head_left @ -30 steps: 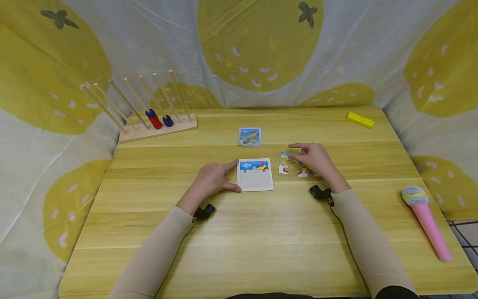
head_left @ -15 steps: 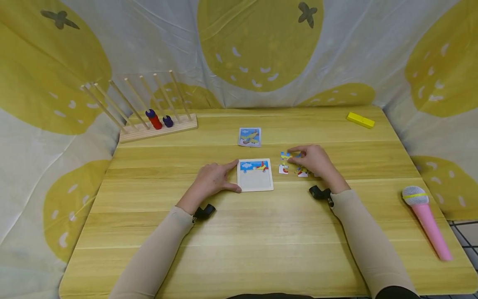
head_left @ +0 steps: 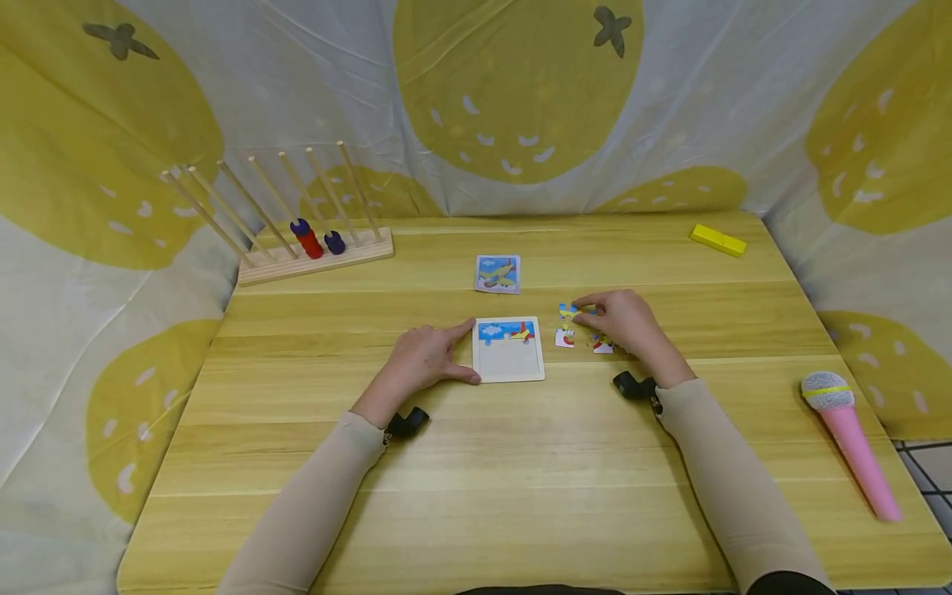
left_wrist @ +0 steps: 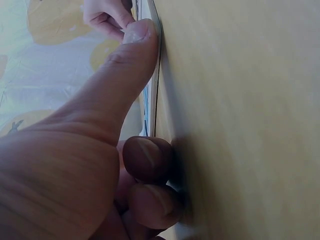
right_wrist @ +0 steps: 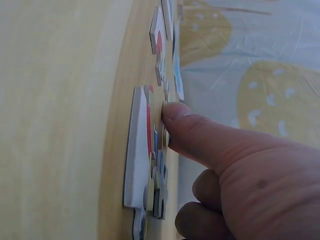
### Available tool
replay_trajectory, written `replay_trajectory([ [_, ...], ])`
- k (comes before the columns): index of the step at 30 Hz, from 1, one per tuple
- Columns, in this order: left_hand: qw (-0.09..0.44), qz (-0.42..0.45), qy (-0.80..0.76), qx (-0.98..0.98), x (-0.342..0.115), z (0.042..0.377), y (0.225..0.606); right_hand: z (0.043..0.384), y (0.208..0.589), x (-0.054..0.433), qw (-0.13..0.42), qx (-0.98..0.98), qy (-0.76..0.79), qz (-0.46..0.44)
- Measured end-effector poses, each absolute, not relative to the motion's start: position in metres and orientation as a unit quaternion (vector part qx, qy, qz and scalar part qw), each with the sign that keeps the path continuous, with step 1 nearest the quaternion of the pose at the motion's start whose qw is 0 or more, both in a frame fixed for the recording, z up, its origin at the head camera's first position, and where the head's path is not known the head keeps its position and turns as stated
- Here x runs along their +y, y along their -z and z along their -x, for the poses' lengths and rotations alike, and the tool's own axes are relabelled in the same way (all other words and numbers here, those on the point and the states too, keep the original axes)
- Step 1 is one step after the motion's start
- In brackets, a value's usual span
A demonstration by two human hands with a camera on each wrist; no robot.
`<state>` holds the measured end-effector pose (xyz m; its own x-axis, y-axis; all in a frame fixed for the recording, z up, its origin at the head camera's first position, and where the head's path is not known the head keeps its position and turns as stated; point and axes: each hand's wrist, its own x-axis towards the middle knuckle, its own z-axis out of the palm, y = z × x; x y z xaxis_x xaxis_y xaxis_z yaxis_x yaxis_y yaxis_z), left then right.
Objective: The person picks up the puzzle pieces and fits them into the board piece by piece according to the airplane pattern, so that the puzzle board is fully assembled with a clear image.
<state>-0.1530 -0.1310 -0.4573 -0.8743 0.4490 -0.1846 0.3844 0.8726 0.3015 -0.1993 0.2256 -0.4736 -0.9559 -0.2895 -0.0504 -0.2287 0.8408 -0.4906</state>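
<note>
A white square puzzle tray [head_left: 509,364] lies mid-table, its top row filled with sky and red-yellow pieces. At its left side my left hand [head_left: 422,355] holds it between thumb and index finger, one at each left corner. My right hand [head_left: 625,321] is over the loose pieces right of the tray. Its thumb and index finger stand at opposite edges of a blue-and-yellow puzzle piece [head_left: 568,312]; in the right wrist view the thumb [right_wrist: 182,120] touches a piece, the index finger hidden. Nearby lie a white-and-red piece [head_left: 564,338] and another piece [head_left: 602,345]; others are partly covered.
Behind the tray lies an airplane picture card [head_left: 498,273]. A wooden peg rack [head_left: 320,262] with red and dark-blue rings stands back left. A yellow block [head_left: 717,240] lies back right, and a pink toy microphone [head_left: 851,446] near the right edge.
My right hand has lowered slightly and its thumb and index finger have closed in on the blue-and-yellow puzzle piece. The left hand and tray have stayed put.
</note>
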Motion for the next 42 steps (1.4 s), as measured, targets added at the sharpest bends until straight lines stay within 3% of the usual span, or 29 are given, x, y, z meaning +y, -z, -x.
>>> replay_trajectory([
  [13, 0.132, -0.212, -0.135, 0.959, -0.131, 0.154, 0.458, 0.197, 0.471, 0.219, 0.030, 0.954, 0.241, 0.176],
  [28, 0.112, -0.209, -0.100, 0.966, -0.127, 0.151, 0.458, 0.166, 0.466, 0.129, 0.027, 0.927, 0.233, 0.294],
  [42, 0.105, -0.205, -0.096, 0.968, -0.126, 0.150, 0.461, 0.164, 0.474, 0.114, 0.016, 0.930, 0.193, 0.311],
])
